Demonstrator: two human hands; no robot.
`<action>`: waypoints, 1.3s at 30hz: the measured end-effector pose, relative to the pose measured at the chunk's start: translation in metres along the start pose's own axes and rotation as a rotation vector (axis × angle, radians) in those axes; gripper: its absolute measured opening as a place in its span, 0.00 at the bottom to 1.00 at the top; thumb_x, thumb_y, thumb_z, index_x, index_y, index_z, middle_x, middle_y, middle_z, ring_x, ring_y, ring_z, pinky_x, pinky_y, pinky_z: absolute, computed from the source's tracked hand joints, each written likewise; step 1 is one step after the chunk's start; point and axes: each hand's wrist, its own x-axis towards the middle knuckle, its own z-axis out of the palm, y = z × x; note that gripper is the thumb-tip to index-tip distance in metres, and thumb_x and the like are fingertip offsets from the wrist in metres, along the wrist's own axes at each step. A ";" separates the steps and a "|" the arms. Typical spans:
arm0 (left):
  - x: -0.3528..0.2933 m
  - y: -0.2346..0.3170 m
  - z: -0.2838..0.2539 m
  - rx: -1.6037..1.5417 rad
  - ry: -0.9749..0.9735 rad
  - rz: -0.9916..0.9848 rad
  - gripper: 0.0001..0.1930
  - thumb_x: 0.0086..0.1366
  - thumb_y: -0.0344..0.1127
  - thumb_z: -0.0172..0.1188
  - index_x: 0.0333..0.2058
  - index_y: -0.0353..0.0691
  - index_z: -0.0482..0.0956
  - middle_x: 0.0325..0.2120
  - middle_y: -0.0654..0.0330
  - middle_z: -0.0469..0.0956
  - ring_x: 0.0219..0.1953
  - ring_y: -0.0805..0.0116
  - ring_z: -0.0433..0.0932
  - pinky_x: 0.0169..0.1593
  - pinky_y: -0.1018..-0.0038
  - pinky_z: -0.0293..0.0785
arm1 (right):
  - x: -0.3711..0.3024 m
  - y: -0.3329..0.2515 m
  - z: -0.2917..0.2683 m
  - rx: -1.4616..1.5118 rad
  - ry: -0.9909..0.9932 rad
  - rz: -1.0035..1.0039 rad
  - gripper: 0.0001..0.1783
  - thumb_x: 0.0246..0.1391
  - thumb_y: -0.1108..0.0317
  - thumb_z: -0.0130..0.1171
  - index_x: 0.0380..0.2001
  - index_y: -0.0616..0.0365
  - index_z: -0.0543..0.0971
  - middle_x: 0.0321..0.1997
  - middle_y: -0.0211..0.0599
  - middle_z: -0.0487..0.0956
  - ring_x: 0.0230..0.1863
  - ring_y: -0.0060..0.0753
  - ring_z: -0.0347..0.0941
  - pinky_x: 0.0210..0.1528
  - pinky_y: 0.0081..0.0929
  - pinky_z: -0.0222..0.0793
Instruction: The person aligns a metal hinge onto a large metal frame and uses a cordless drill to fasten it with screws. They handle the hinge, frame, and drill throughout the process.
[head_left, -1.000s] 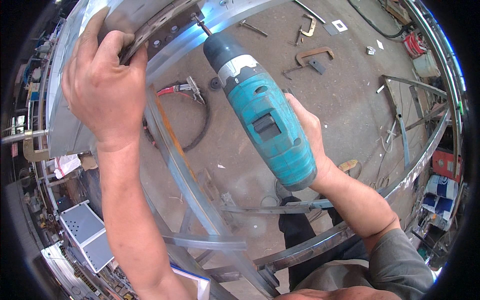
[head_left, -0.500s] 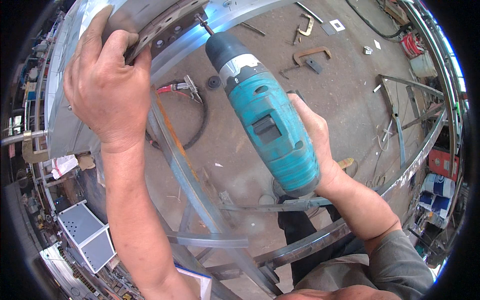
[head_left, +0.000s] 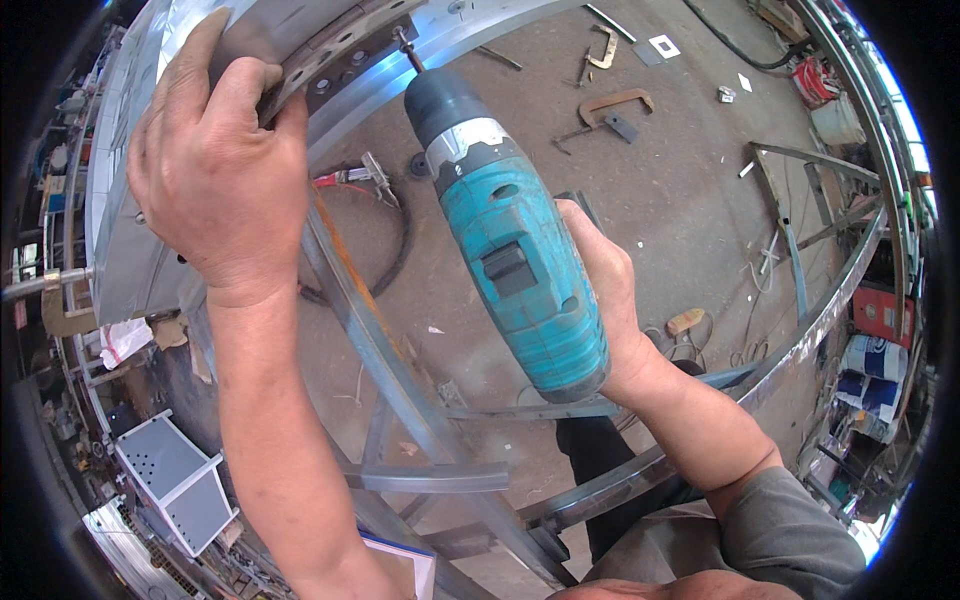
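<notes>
My right hand (head_left: 603, 290) is wrapped round the grip of a teal and black cordless drill (head_left: 540, 300), its fingers mostly hidden behind the drill body. The drill's thin bit (head_left: 408, 48) points up and left, its tip at the end of a dark metal strip with holes (head_left: 345, 50). At upper left, my left hand (head_left: 220, 180) pinches the near end of that strip between thumb and bent fingers. One finger of it stretches up along the grey sheet metal panel (head_left: 262, 32). Whether the tip is inside a hole or only against the metal I cannot tell.
Steel frame bars (head_left: 375, 330) cross below my arms. On the floor lie a rusty clamp (head_left: 620, 100), a second clamp (head_left: 603, 48) and a hose with a metal fitting (head_left: 378, 180). At lower left stands a grey box-like frame (head_left: 170, 475).
The drill's rear end and my right hand have swung slightly left and down, while the bit tip stays at the strip. My left hand keeps its hold.
</notes>
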 end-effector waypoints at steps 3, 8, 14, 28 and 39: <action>0.001 0.000 0.000 -0.007 0.005 0.004 0.09 0.56 0.44 0.76 0.32 0.56 0.84 0.57 0.73 0.80 0.56 0.66 0.80 0.59 0.61 0.73 | -0.001 0.000 0.001 0.000 -0.002 0.010 0.29 0.41 0.63 0.76 0.48 0.53 0.77 0.37 0.42 0.83 0.40 0.47 0.83 0.43 0.38 0.77; -0.001 0.001 0.001 0.002 0.007 0.004 0.10 0.55 0.43 0.76 0.33 0.56 0.84 0.57 0.72 0.81 0.56 0.66 0.80 0.60 0.62 0.72 | 0.000 0.001 0.003 0.011 0.000 0.026 0.29 0.42 0.62 0.77 0.48 0.54 0.77 0.38 0.41 0.83 0.40 0.44 0.84 0.43 0.37 0.78; -0.001 0.001 0.000 0.001 -0.004 -0.012 0.10 0.55 0.43 0.76 0.33 0.56 0.84 0.57 0.72 0.80 0.56 0.66 0.79 0.61 0.62 0.72 | 0.000 -0.002 0.000 0.004 -0.004 0.011 0.28 0.45 0.62 0.77 0.49 0.55 0.77 0.38 0.41 0.84 0.41 0.41 0.84 0.44 0.35 0.78; 0.001 0.003 -0.001 0.003 -0.009 -0.013 0.09 0.55 0.42 0.76 0.32 0.54 0.84 0.57 0.73 0.81 0.56 0.67 0.80 0.61 0.62 0.73 | 0.002 0.006 -0.004 0.086 -0.020 0.053 0.28 0.47 0.64 0.76 0.51 0.55 0.77 0.42 0.41 0.85 0.44 0.38 0.85 0.48 0.33 0.79; 0.001 0.004 -0.002 0.013 -0.009 -0.018 0.09 0.56 0.43 0.76 0.31 0.56 0.84 0.58 0.74 0.80 0.57 0.68 0.79 0.62 0.63 0.73 | 0.005 0.007 -0.009 0.049 -0.040 0.013 0.26 0.48 0.65 0.76 0.50 0.56 0.77 0.41 0.42 0.84 0.43 0.38 0.84 0.47 0.34 0.79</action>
